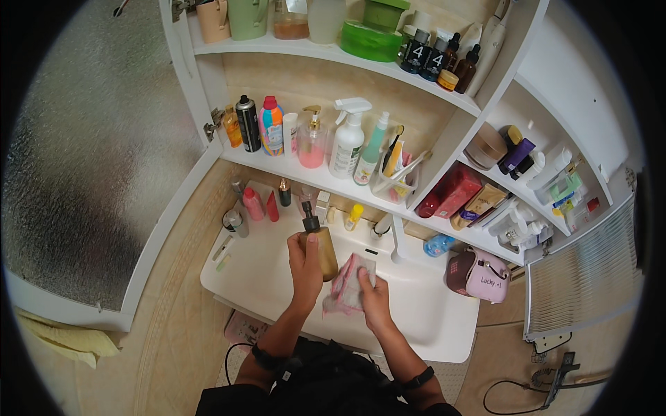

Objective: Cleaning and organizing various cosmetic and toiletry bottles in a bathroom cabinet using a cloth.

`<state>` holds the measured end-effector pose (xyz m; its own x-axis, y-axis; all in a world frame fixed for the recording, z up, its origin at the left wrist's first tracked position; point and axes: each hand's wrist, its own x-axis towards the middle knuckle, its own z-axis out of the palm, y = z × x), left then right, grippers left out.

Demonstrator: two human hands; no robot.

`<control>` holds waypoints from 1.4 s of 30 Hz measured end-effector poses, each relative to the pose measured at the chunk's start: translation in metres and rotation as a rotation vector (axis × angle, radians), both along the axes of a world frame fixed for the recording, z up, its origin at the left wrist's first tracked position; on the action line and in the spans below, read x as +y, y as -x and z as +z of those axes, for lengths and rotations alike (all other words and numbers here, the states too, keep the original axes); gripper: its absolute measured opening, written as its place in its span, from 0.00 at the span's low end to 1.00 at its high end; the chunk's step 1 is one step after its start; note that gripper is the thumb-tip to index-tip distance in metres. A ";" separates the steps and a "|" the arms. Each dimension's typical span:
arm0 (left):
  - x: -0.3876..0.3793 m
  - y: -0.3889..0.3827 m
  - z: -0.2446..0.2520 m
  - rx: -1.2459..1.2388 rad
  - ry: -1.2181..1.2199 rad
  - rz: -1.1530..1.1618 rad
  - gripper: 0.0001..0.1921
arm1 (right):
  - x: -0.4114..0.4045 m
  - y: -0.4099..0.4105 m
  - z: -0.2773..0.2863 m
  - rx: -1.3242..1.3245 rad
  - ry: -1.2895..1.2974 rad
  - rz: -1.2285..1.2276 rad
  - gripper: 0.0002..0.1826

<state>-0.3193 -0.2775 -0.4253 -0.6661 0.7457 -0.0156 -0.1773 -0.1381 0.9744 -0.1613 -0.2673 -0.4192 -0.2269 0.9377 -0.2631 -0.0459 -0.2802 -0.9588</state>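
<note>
My left hand (306,270) grips an amber-brown pump bottle (327,254) with a black pump head, held slightly tilted above the white washbasin (416,307). Close beside it, my right hand (375,297) holds a grey cloth with pink edging (347,291), bunched and hanging down. A small gap seems to lie between cloth and bottle. Behind the bottle, on the basin's back ledge, stand a yellow-capped small bottle (354,217), a small white box (322,203) and a dark green pump bottle (284,192).
Above the basin is an open white cabinet (312,174) holding a white spray bottle (347,140), a toothbrush holder (395,182) and several toiletries. Its frosted door (104,156) swings out at left, a ribbed door (580,265) at right. Beside the faucet (398,242) sits a pink basket (478,273).
</note>
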 end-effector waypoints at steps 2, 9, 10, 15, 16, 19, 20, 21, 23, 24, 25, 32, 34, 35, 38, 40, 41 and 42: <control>-0.003 -0.006 0.001 -0.016 0.039 -0.045 0.20 | 0.016 0.006 0.014 0.035 -0.114 -0.029 0.23; -0.022 -0.033 0.027 -0.118 -0.043 -0.327 0.16 | 0.070 0.033 0.086 0.175 -0.236 0.112 0.33; -0.025 -0.036 0.038 -0.237 -0.022 -0.395 0.16 | 0.073 0.042 0.086 0.216 -0.220 0.075 0.35; -0.021 -0.037 0.026 -0.210 -0.058 -0.359 0.17 | 0.077 0.045 0.058 0.201 -0.311 0.259 0.30; -0.021 -0.035 0.019 -0.261 -0.042 -0.381 0.18 | 0.079 0.042 0.051 0.195 -0.295 0.260 0.27; -0.023 -0.025 0.007 -0.445 0.018 -0.479 0.20 | 0.077 0.038 0.045 0.262 -0.198 0.252 0.21; -0.023 -0.021 0.005 -0.578 0.056 -0.558 0.21 | 0.075 0.038 0.044 0.334 -0.123 0.239 0.18; -0.022 -0.020 0.003 -0.579 0.059 -0.558 0.21 | 0.077 0.037 0.042 0.334 -0.121 0.237 0.18; -0.020 -0.019 0.001 -0.634 0.101 -0.621 0.26 | 0.080 0.035 0.035 0.407 -0.043 0.211 0.16; -0.018 -0.018 0.001 -0.633 0.103 -0.620 0.26 | 0.081 0.035 0.037 0.408 -0.042 0.212 0.16; -0.017 -0.018 0.000 -0.630 0.094 -0.625 0.27 | 0.082 0.035 0.039 0.423 0.001 0.171 0.15; -0.016 -0.008 0.004 -0.505 0.064 -0.731 0.22 | 0.088 0.033 0.041 0.395 -0.002 0.082 0.16; -0.017 -0.003 -0.011 -0.406 0.033 -0.690 0.20 | 0.093 0.032 0.031 0.373 -0.008 0.036 0.16; -0.016 0.000 -0.021 -0.307 0.002 -0.653 0.19 | 0.095 0.030 0.025 0.352 -0.017 -0.013 0.16; -0.012 0.020 -0.055 -0.090 -0.001 -0.366 0.14 | 0.093 0.016 0.008 0.335 0.018 -0.051 0.18; -0.009 0.050 -0.082 0.069 0.085 -0.184 0.21 | 0.089 0.004 -0.005 0.277 0.067 -0.066 0.21; -0.008 0.069 -0.086 0.241 0.199 -0.119 0.24 | 0.086 -0.003 -0.015 0.269 0.071 -0.065 0.21; -0.009 0.092 -0.109 0.343 0.185 -0.017 0.26 | 0.080 -0.004 -0.021 0.268 0.072 -0.098 0.21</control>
